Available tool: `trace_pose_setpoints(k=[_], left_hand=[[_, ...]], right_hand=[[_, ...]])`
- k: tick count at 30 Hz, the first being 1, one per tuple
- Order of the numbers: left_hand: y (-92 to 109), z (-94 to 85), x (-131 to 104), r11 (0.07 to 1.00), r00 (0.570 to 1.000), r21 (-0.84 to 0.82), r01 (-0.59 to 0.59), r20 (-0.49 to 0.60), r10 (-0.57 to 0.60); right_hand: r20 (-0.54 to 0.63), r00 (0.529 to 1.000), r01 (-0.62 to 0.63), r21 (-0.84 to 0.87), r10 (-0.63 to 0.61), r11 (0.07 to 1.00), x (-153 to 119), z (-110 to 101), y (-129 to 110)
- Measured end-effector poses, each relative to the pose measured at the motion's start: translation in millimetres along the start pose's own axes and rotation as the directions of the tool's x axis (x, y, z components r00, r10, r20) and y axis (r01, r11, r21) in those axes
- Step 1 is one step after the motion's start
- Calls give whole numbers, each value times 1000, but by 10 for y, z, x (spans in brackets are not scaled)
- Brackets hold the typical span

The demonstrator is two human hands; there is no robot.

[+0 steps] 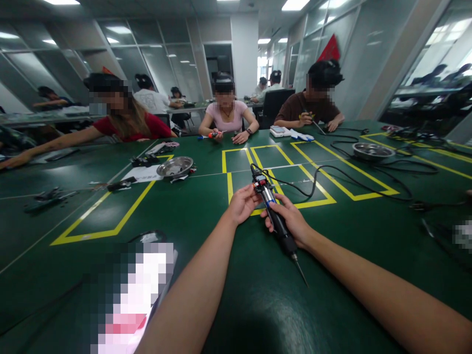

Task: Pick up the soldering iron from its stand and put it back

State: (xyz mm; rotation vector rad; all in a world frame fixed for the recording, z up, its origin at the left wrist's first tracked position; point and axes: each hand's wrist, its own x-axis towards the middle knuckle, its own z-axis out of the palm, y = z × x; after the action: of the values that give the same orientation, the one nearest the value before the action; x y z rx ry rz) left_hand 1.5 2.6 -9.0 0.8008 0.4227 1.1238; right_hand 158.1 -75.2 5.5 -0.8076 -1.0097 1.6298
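Note:
An electric screwdriver [279, 222] with a black and silver body lies aslant between my hands above the green table. Its thin metal bit [301, 272] points down toward me, and a black cord [315, 178] runs off to the right from its far end. My right hand [291, 219] is closed around the middle of the body, the thumb lying along it. My left hand [245, 202] has its fingertips closed on the screwdriver's far end, beside a small orange-red spot. Exactly what those fingertips press on is too small to make out.
Yellow tape frames [354, 197] mark the green table [250, 295]. Metal bowls [175, 167] [373, 150] stand left and right. Cables [398, 172] loop across the right side. A blurred-out bright screen [140, 290] lies front left. Several people sit across the table, one holding a tool.

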Motion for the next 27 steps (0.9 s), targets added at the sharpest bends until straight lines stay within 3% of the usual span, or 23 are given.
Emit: trace_pose_setpoints(k=[12,21,27], left_hand=[[12,22,24,998,997,-20,65,-32,-66],[-90,15,55,985,998,170,-34,-47,42],[-133,13,97,963,984,257,-83,-133,120]], right_hand=[[-32,999,1,-19,-1,1000,12,-22,13],[-43,999,3,-25,-4,1000,20,-55,-21],[-61,998,-35,-86,30,996,28,-174,-99]])
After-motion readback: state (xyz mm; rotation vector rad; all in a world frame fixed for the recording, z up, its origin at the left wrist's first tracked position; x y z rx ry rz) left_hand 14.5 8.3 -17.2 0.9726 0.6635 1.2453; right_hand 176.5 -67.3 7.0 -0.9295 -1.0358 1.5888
